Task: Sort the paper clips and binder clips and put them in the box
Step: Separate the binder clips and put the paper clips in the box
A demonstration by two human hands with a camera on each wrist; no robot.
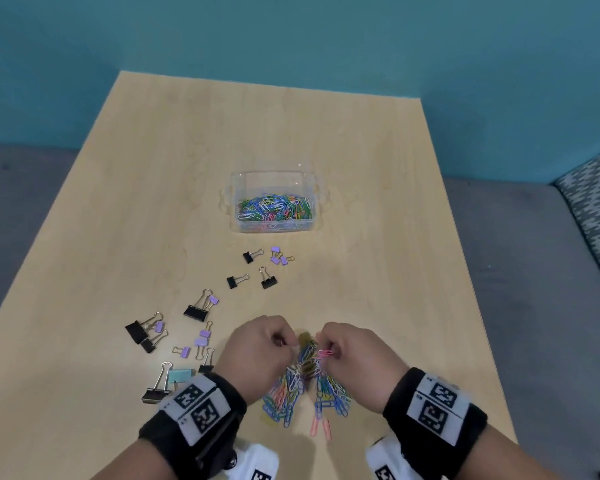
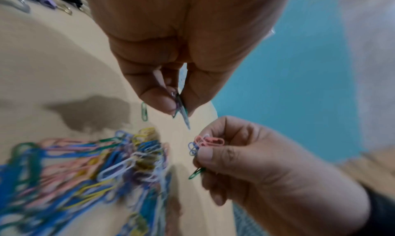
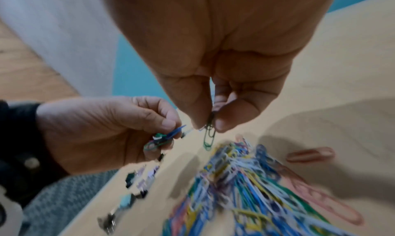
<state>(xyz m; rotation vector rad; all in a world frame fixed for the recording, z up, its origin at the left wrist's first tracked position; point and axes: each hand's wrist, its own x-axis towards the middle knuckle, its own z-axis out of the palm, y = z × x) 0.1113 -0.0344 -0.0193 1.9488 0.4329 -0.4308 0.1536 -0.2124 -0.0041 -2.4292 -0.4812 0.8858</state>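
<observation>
Above the loose paper clips on the table, the left hand and right hand each pinch a few clips between curled fingers.

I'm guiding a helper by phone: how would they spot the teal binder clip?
On the wooden table, find the binder clips scattered left of the left hand. The teal binder clip lies by that wrist, the only teal one among black and purple.

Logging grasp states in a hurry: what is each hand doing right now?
Left hand: fingers pinch a few paper clips.
Right hand: fingers pinch a small bunch of clips, pink, blue and green.
</observation>
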